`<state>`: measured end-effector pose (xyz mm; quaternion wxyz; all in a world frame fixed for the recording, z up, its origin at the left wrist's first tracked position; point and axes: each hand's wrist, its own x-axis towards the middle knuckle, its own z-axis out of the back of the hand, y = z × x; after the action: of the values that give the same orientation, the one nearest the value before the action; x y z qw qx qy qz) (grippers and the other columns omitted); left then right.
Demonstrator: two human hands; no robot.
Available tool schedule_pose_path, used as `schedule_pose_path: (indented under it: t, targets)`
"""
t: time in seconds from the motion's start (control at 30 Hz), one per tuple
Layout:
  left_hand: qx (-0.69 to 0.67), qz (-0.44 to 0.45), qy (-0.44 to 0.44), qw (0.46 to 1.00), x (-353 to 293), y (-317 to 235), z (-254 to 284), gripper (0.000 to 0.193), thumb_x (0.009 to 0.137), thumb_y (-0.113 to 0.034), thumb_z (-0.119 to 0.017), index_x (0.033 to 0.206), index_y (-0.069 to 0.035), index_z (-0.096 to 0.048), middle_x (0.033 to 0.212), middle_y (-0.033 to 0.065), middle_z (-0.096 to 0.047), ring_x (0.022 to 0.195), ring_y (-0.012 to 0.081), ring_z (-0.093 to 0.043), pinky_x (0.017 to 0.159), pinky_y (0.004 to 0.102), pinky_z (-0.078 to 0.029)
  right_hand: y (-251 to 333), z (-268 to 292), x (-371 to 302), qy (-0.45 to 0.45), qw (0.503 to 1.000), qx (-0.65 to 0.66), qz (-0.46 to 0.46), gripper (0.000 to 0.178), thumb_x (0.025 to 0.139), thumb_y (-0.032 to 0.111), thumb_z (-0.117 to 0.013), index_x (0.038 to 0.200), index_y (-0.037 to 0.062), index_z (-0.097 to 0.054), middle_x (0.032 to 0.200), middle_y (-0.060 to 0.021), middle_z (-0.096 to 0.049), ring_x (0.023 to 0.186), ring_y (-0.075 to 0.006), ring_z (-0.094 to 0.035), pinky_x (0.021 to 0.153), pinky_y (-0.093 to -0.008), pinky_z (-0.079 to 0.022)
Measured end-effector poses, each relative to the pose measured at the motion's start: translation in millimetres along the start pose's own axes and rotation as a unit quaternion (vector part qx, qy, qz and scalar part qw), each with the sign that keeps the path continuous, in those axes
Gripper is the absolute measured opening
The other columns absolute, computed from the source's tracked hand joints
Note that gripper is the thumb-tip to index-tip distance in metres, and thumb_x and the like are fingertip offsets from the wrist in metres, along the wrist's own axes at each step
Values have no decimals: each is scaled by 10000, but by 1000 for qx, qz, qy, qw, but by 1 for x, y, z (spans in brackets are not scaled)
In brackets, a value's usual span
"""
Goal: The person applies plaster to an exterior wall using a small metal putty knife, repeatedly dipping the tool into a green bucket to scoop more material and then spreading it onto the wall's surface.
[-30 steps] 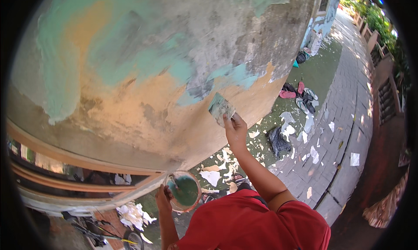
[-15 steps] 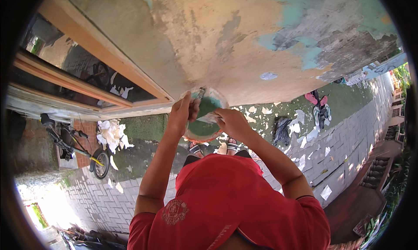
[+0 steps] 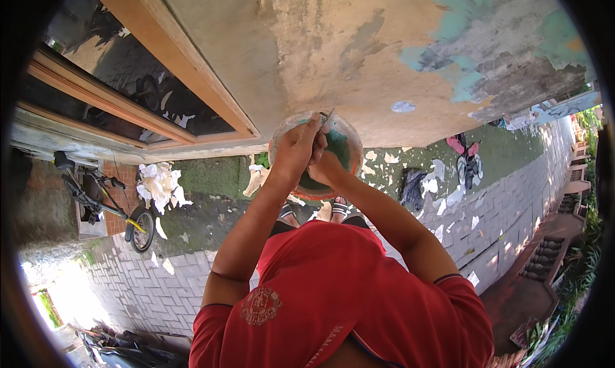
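My left hand [image 3: 298, 149] is closed around a small hand tool, whose thin greyish blade [image 3: 328, 119] pokes out past the fingers toward the wall. Just below and to its right is my right hand [image 3: 328, 171], with its fingers curled in close to the left one. Whatever the right hand grips is hidden. Both hands are over a round basin [image 3: 351, 128] with a green inside and a whitish, orange-stained rim, close to the foot of the wall.
The patchy wall [image 3: 371, 67] shows peeling turquoise and grey areas. A wood-framed window [image 3: 186, 67] is at left. Torn white scraps [image 3: 160, 185] and a bicycle [image 3: 106, 204] lie beyond it. Slippers [image 3: 471, 166] and a dark bundle [image 3: 413, 188] rest on the right.
My hands have come together and shifted right in view. The right hand has moved up against the left, and the whitish thing at its fingers no longer shows.
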<state>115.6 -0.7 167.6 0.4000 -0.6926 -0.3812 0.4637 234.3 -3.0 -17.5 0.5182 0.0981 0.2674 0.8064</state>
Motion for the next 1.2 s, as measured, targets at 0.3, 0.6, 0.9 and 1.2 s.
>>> schedule_pose_path:
  t: [0.3, 0.6, 0.9, 1.2]
  targets:
    - [-22, 22, 8, 999, -7, 0, 16, 487, 972, -439, -454, 979, 20, -618, 688, -2, -530, 538, 77, -459, 473, 230, -329, 11, 31, 1, -72, 996, 54, -19, 232, 782, 205, -589, 876, -2, -636, 725, -201, -647, 736, -366, -646, 669, -461, -497]
    - [-62, 23, -16, 998, 5, 7, 22, 487, 971, -428, -460, 1003, 35, -607, 718, 12, -535, 551, 92, -456, 486, 243, -333, -18, 113, -37, -62, 886, 405, -216, 334, 808, 276, -711, 897, -46, -692, 774, -105, -689, 688, -171, -635, 644, -316, -502]
    - [-65, 1, -83, 994, 8, 21, 41, 483, 964, -431, -471, 990, 34, -602, 692, 11, -519, 552, 90, -457, 475, 241, -327, -52, 138, -100, -90, 663, 719, -187, 397, 912, 220, -610, 1235, -5, -556, 1093, -46, -637, 897, -121, -610, 707, -248, -478]
    - [-56, 16, -111, 992, 17, 41, 37, 476, 954, -435, -481, 996, 26, -592, 718, 22, -506, 574, 102, -458, 487, 248, -332, -97, 167, -122, -190, 489, 844, -111, 250, 916, 175, -559, 1119, 28, -552, 870, -24, -617, 652, -80, -524, 490, -200, -385]
